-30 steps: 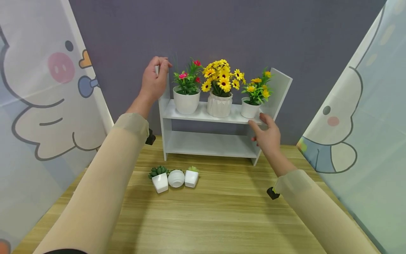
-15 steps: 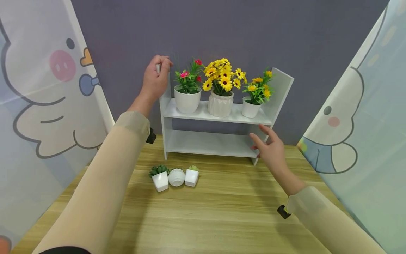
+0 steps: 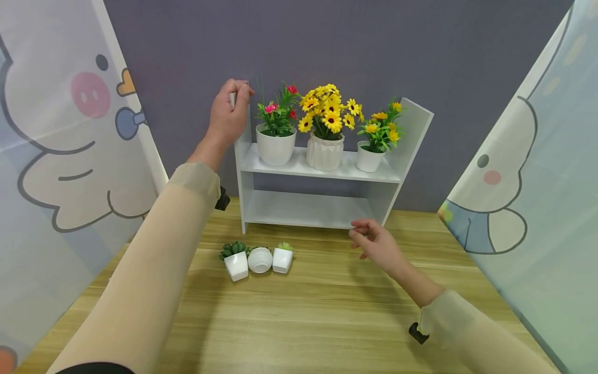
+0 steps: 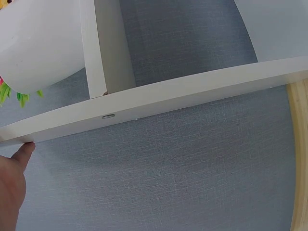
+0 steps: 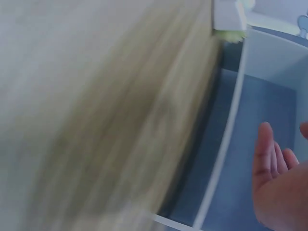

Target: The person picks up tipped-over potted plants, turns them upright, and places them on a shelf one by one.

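My left hand (image 3: 229, 113) grips the top of the left side panel of a white two-tier shelf (image 3: 308, 209); in the left wrist view a fingertip meets the panel's edge (image 4: 168, 95). On the upper tier stand a white pot with pink flowers (image 3: 276, 148), a ribbed pot of yellow daisies (image 3: 325, 153) and a smaller pot with yellow-orange flowers (image 3: 369, 157). My right hand (image 3: 379, 248), fingers loosely bent and holding nothing, hovers over the table by the shelf's lower right front. The right wrist view shows its fingers (image 5: 263, 154) apart from the shelf.
Three small potted succulents lie on their sides on the wooden table (image 3: 299, 322), left of centre: a dark green one in a square pot (image 3: 236, 267), one in a round pot (image 3: 259, 261) and a light green one (image 3: 282, 261). A grey wall (image 3: 327, 41) rises behind the shelf.
My right hand has left the shelf's right side near the small yellow-flower pot, moving down and then left to just above the table. My left hand keeps its grip on the panel.
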`<state>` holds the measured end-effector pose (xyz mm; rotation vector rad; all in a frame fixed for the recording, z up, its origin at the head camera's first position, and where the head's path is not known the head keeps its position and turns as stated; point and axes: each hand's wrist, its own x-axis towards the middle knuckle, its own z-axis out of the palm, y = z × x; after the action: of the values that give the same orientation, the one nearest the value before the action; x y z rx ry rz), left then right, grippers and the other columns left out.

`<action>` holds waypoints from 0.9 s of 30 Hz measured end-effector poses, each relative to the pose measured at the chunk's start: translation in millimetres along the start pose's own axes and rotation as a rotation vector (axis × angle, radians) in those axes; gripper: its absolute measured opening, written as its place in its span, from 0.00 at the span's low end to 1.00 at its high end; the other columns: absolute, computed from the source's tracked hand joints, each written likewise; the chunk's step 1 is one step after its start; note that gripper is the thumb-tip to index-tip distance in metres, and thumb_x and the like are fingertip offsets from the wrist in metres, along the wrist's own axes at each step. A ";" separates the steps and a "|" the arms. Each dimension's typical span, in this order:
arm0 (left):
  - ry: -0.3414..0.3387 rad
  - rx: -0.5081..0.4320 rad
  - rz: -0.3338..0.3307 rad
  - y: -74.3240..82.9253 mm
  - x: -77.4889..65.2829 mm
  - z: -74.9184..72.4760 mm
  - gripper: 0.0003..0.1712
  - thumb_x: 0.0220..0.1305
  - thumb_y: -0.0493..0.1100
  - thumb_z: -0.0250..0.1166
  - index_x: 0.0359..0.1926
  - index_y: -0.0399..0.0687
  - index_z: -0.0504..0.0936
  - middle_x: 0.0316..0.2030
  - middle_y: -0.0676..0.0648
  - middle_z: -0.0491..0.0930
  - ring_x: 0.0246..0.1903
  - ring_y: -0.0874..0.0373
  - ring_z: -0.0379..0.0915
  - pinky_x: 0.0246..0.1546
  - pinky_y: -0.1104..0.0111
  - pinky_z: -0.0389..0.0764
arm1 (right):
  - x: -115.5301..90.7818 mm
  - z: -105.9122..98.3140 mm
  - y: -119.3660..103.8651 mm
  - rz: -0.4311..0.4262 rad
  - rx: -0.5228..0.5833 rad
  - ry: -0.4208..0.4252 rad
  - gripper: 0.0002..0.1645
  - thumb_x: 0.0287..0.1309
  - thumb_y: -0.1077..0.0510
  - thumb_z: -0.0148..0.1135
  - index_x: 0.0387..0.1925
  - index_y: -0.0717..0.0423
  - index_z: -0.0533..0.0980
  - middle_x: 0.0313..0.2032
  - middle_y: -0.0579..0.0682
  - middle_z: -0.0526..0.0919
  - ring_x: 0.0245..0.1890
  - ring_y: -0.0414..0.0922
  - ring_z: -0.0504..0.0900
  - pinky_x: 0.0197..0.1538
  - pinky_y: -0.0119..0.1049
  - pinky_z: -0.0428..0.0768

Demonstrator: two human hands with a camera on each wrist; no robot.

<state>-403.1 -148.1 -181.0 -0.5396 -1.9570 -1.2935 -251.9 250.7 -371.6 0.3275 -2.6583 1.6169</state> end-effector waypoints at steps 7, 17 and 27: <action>-0.001 -0.004 0.002 -0.2 0.3 0.3 0.22 0.88 0.52 0.48 0.50 0.36 0.77 0.62 0.41 0.81 0.76 0.66 0.69 0.65 0.69 0.74 | -4.8 20.9 12.6 0.016 -0.030 -0.177 0.30 0.79 0.52 0.64 0.71 0.67 0.71 0.60 0.64 0.82 0.50 0.55 0.88 0.45 0.43 0.90; 0.009 -0.018 0.010 0.3 0.4 0.7 0.22 0.87 0.51 0.49 0.48 0.35 0.76 0.58 0.42 0.81 0.76 0.65 0.70 0.71 0.68 0.73 | -8.5 53.5 15.5 0.050 -0.027 -0.315 0.30 0.76 0.51 0.68 0.68 0.66 0.72 0.62 0.63 0.82 0.47 0.47 0.88 0.45 0.39 0.88; 0.005 -0.031 0.001 -0.5 1.0 -0.3 0.17 0.87 0.52 0.50 0.42 0.49 0.77 0.63 0.40 0.81 0.76 0.66 0.70 0.73 0.69 0.71 | -7.7 96.0 -2.9 0.008 -0.083 -0.367 0.29 0.70 0.52 0.74 0.61 0.66 0.75 0.55 0.59 0.85 0.46 0.45 0.85 0.40 0.33 0.84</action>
<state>-403.9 -148.7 -180.5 -0.5514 -1.9352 -1.3250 -234.4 166.3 -414.7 0.6729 -2.9783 1.5747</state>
